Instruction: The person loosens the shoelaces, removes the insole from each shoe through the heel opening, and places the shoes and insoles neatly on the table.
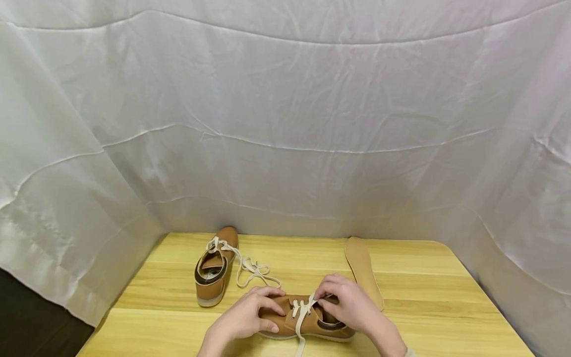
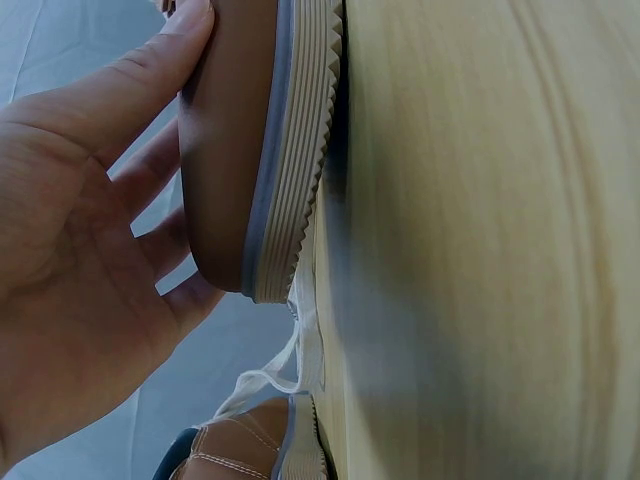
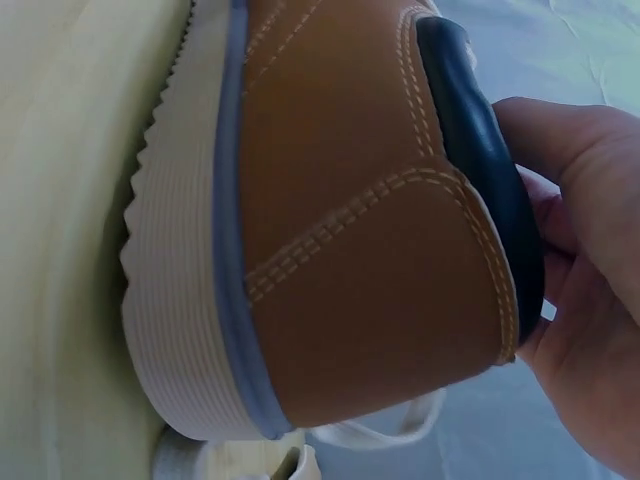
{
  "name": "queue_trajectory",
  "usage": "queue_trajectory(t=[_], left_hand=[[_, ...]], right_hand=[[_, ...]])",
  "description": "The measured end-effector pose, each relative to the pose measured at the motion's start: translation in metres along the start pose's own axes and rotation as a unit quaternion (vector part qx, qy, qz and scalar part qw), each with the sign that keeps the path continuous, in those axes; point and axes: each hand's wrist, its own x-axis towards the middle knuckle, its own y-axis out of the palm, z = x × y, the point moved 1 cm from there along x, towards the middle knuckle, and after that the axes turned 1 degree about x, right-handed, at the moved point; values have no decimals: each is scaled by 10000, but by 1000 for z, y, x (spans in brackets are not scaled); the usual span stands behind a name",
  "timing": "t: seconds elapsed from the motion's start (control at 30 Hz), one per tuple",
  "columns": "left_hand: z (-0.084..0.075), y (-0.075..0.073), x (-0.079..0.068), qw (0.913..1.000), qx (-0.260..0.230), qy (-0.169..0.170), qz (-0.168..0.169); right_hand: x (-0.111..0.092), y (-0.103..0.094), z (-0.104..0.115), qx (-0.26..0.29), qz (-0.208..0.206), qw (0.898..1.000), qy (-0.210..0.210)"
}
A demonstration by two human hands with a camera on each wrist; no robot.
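Observation:
A brown lace-up shoe with a pale ridged sole lies sideways near the table's front, its toe to the left. My left hand holds it by the toe, thumb on the near side and fingers over the top. In the left wrist view the toe sits between thumb and fingers. Over the shoe's opening, my right hand pinches the cream shoelace close to the upper eyelets. One lace end hangs down the near side. The right wrist view shows the heel and dark collar, hiding the fingertips.
The matching brown shoe stands at the back left, its long loose lace trailing right over the wooden table. A tan insole lies behind my right hand. Pale grey curtains enclose the back and sides.

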Motion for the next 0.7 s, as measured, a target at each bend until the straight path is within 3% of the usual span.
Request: queue_trajectory(t=[0.3, 0.7], left_hand=[[1, 1, -1, 10000, 81, 19, -33], [1, 0, -1, 10000, -9, 11, 2]], right_hand=[[-3, -19, -13, 3, -630, 9980, 64], [-18, -37, -35, -475, -811, 9928, 745]])
